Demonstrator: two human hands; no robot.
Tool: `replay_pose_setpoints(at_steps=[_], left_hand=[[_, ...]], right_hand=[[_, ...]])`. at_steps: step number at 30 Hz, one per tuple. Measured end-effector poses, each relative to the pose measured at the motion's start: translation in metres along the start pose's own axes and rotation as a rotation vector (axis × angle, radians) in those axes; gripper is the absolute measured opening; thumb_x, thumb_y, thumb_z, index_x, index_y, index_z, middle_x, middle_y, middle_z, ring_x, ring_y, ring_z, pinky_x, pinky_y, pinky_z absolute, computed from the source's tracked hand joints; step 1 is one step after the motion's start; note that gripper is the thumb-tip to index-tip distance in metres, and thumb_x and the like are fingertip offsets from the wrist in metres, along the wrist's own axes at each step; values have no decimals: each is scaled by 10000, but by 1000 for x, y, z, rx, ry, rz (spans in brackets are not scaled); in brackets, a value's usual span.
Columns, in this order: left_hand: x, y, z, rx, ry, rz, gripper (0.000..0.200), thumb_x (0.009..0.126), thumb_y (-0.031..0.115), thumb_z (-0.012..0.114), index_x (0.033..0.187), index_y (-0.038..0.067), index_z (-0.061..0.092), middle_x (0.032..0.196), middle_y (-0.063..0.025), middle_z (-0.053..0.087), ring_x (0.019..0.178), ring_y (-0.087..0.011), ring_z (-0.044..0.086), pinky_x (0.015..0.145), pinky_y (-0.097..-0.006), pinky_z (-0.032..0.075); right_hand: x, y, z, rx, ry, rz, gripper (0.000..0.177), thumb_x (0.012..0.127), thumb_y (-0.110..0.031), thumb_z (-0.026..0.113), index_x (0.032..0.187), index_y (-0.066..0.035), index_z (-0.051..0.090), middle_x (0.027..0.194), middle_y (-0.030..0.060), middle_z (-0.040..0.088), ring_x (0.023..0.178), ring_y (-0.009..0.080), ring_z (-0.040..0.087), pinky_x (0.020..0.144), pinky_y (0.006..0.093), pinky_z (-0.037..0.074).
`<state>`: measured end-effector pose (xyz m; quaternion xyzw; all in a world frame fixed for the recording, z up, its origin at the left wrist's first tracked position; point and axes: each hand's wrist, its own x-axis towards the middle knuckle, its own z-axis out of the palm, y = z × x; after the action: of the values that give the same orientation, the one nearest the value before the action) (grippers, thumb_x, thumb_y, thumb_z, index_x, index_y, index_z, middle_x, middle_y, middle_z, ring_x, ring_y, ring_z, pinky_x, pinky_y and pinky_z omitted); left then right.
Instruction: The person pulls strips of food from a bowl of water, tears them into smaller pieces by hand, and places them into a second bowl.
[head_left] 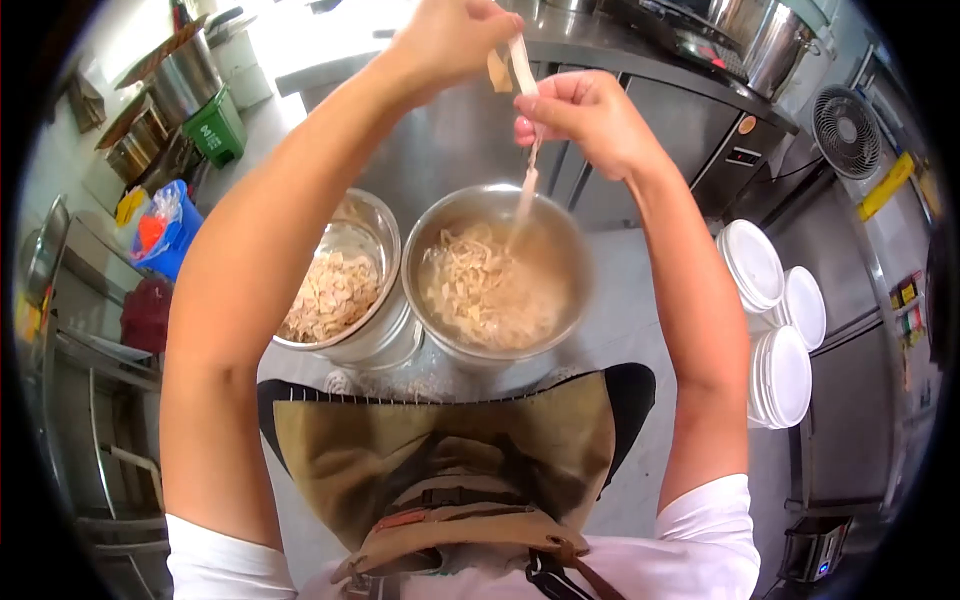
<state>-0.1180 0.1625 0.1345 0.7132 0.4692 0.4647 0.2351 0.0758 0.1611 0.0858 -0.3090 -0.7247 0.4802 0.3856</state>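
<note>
Item: pale strip (527, 185). Soft, limp, light, and it looks likely to tear, so take it near its upper end. Your left hand (450, 40) and right hand (590, 120) pinch its top, fingers pressed together, directly above the steel bowl (565, 245) of shreds. A second bowl (372, 218) sits just beside it.

Both hands raised over steel bowls. Left hand (450, 40) and right hand (585, 120) pinch pale strip (522, 70), end dangling into right bowl (497, 270) of shredded strips. Left bowl (345, 280) holds chopped pieces. White lids (775, 320) stacked beside.
</note>
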Motion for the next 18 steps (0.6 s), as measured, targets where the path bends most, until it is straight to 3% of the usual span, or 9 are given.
replay_pose_setpoints(at_steps=[2, 9, 12, 15, 18], left_hand=[[3, -8, -1, 123, 11, -101, 280, 866, 285, 618, 837, 27, 721, 766, -44, 656, 702, -121, 572, 627, -307, 459], [4, -58, -10, -20, 94, -163, 308, 894, 301, 579, 914, 18, 700, 742, -49, 644, 683, -143, 580, 645, -294, 462], [-7, -71, -16, 84, 205, -61, 300, 891, 291, 585, 880, 14, 700, 746, -68, 647, 684, -152, 590, 622, -297, 464], [-8, -91, -28, -50, 324, -294, 261, 899, 276, 576, 857, 40, 681, 705, -63, 611, 627, -150, 556, 579, -296, 451], [6, -130, -44, -400, 514, -274, 194, 905, 246, 550, 819, 88, 623, 646, -35, 529, 540, -153, 478, 537, -300, 430]], right_hand=[[-12, 22, 9, 73, 3, 18, 206, 905, -152, 649, 940, 51, 659, 817, 74, 674, 748, 147, 658, 754, 284, 549], [-51, 77, 28, 99, -73, 55, 201, 921, -175, 632, 936, 18, 687, 823, 47, 700, 763, 100, 634, 738, 248, 491], [-64, 84, 35, 143, -65, 103, 164, 920, -109, 608, 904, 42, 670, 818, 66, 684, 775, 127, 640, 754, 271, 509], [-74, 90, 37, 167, -97, 130, 162, 918, -100, 609, 900, 50, 667, 810, 71, 682, 772, 130, 642, 751, 274, 516], [-80, 99, 39, 168, -120, 179, 158, 919, -91, 605, 905, 54, 667, 812, 76, 684, 770, 133, 646, 745, 275, 522]])
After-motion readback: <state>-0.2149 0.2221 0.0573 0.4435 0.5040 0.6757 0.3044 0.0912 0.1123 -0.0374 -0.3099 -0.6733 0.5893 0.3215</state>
